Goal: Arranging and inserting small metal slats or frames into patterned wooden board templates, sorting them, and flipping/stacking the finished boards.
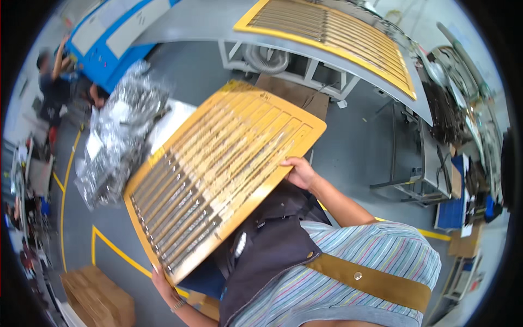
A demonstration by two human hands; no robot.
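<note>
A yellow slotted board [256, 188] is held tilted in front of my body. Long dark metallic strips [177, 215] lie in the slots toward its lower left. The other slots look bare and scuffed. My left hand [162, 280] grips the lower left corner, its fingers partly hidden by the board. Over on the near right edge, my right hand [299, 171] holds on with its thumb on top and its other fingers out of sight underneath.
A second yellow slotted board [318, 42] with strips lies on the grey table [185, 30] ahead. Clear plastic bags [117, 133] are heaped at left. Cardboard boxes [101, 297] stand lower left. A metal-framed bench [438, 158] is at right. Another person [52, 90] is far left, near a blue machine [122, 60].
</note>
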